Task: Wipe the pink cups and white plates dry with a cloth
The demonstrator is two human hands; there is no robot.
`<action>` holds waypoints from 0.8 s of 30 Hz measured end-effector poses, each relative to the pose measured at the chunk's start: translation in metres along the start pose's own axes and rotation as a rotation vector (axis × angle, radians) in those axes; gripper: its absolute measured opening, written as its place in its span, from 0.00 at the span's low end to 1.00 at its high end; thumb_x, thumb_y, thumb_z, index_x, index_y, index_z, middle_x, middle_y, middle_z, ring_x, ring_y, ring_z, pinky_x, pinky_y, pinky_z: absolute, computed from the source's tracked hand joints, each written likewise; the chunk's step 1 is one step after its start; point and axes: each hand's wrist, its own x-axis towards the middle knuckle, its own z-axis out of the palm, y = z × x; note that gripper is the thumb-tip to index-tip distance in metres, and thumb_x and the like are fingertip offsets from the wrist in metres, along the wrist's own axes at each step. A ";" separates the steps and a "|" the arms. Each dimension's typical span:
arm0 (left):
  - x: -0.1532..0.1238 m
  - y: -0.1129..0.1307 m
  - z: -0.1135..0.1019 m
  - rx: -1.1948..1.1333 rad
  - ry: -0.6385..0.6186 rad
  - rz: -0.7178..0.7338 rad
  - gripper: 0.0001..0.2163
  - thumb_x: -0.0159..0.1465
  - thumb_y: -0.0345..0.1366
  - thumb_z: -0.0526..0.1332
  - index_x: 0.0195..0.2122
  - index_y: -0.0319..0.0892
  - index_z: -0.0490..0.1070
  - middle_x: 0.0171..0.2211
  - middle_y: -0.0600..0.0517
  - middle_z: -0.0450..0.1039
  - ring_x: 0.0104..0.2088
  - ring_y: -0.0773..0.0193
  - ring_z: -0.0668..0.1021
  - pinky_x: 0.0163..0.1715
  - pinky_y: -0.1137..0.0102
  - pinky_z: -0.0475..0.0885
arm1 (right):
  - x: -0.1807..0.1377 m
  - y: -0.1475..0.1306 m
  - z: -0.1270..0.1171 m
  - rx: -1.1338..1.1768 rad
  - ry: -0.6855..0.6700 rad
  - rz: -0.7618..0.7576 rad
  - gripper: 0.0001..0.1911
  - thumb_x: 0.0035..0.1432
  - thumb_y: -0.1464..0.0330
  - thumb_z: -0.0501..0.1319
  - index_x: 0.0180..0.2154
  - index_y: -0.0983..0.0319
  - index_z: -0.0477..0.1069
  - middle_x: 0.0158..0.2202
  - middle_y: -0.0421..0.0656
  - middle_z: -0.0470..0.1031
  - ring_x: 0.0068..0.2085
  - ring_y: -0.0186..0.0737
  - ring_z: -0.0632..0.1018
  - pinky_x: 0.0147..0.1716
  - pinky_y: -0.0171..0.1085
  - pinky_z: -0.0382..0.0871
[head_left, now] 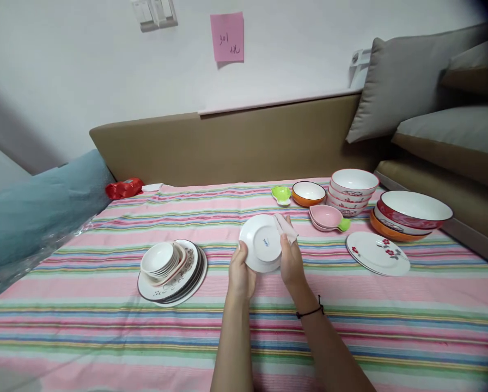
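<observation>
My left hand (241, 275) grips the left rim of a small white plate (261, 242), held up with its underside and a blue mark facing me. My right hand (292, 260) holds a pale pink cloth (285, 227) pressed against the plate's right edge. Both hands hover above the striped cloth near the middle of the surface.
A stack of plates topped with small white saucers (171, 268) lies to the left. To the right are a flowered plate (377, 252), pink dishes (328, 217), a green dish (281, 194), an orange bowl (308, 193), stacked bowls (353, 190) and large bowls (410, 214). Cushions stand behind.
</observation>
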 end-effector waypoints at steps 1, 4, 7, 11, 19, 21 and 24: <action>-0.002 -0.004 0.000 0.037 -0.030 -0.014 0.15 0.68 0.37 0.55 0.50 0.34 0.73 0.46 0.41 0.78 0.54 0.53 0.74 0.59 0.60 0.65 | 0.003 0.001 -0.002 -0.050 -0.019 -0.038 0.26 0.69 0.59 0.42 0.66 0.56 0.52 0.69 0.41 0.49 0.69 0.46 0.49 0.67 0.55 0.42; -0.004 -0.014 -0.001 0.069 -0.087 -0.031 0.14 0.67 0.36 0.56 0.49 0.35 0.74 0.48 0.41 0.76 0.55 0.54 0.73 0.59 0.61 0.64 | 0.004 -0.006 -0.002 -0.219 -0.114 -0.184 0.25 0.68 0.61 0.42 0.65 0.53 0.54 0.69 0.38 0.50 0.69 0.46 0.47 0.66 0.56 0.38; -0.002 -0.019 -0.001 -0.039 -0.116 -0.027 0.17 0.69 0.40 0.52 0.53 0.38 0.72 0.53 0.42 0.73 0.57 0.56 0.71 0.61 0.62 0.62 | -0.005 -0.020 0.006 -0.321 -0.252 -0.297 0.24 0.67 0.64 0.44 0.63 0.52 0.57 0.69 0.36 0.50 0.69 0.46 0.47 0.66 0.55 0.40; 0.005 -0.008 -0.006 -0.230 -0.004 -0.048 0.25 0.70 0.48 0.44 0.56 0.37 0.69 0.51 0.40 0.75 0.56 0.54 0.73 0.60 0.59 0.63 | -0.022 -0.037 0.012 -0.376 -0.431 -0.392 0.24 0.65 0.67 0.47 0.61 0.52 0.61 0.67 0.35 0.56 0.68 0.44 0.52 0.66 0.51 0.46; 0.003 -0.004 -0.006 -0.137 -0.012 0.006 0.21 0.70 0.43 0.48 0.54 0.35 0.71 0.51 0.39 0.74 0.56 0.55 0.73 0.60 0.62 0.64 | -0.028 -0.018 0.013 -0.332 -0.156 -0.154 0.26 0.68 0.64 0.44 0.66 0.58 0.52 0.69 0.40 0.48 0.70 0.46 0.45 0.66 0.56 0.44; 0.002 -0.010 -0.003 -0.085 -0.055 -0.004 0.19 0.69 0.41 0.50 0.52 0.34 0.72 0.53 0.39 0.73 0.56 0.54 0.73 0.59 0.62 0.65 | -0.026 -0.011 0.010 -0.286 -0.153 -0.128 0.27 0.68 0.63 0.44 0.66 0.58 0.50 0.69 0.40 0.47 0.70 0.46 0.43 0.67 0.57 0.41; 0.005 -0.009 -0.001 -0.088 -0.012 0.040 0.19 0.70 0.41 0.50 0.54 0.35 0.70 0.52 0.39 0.73 0.56 0.55 0.73 0.58 0.62 0.66 | -0.025 -0.011 0.000 -0.200 -0.305 -0.150 0.25 0.68 0.62 0.46 0.64 0.55 0.55 0.67 0.38 0.54 0.70 0.44 0.46 0.67 0.54 0.43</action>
